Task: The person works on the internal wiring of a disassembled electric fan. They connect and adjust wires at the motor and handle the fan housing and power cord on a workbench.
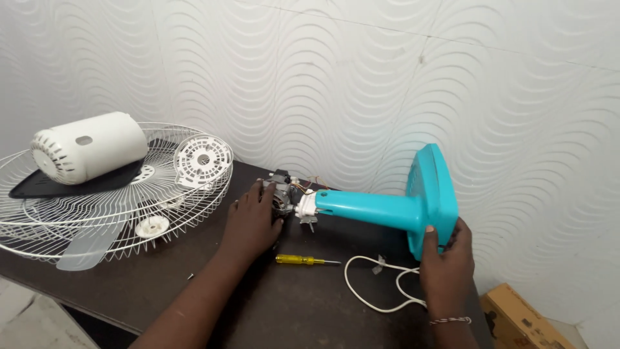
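A small home repair corner — or a modest workshop — is suggested. A dark surface (310, 304) is set against a white wall panelled in a wavy relief (361, 84). A dismantled fan is spread over it: wire guards (97, 213) and a white motor cover (90, 147) at the left edge, a teal stand (400, 207) towards the right — a yellow screwdriver (300, 260) between. A cardboard box (516, 320) is seen on the floor by the right corner.

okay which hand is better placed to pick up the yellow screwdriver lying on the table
Probably the left hand. It rests on the bare fan motor, and the yellow screwdriver lies just below and beside it. The right hand grips the turquoise fan base, farther off, and seems to be steadying the stand.
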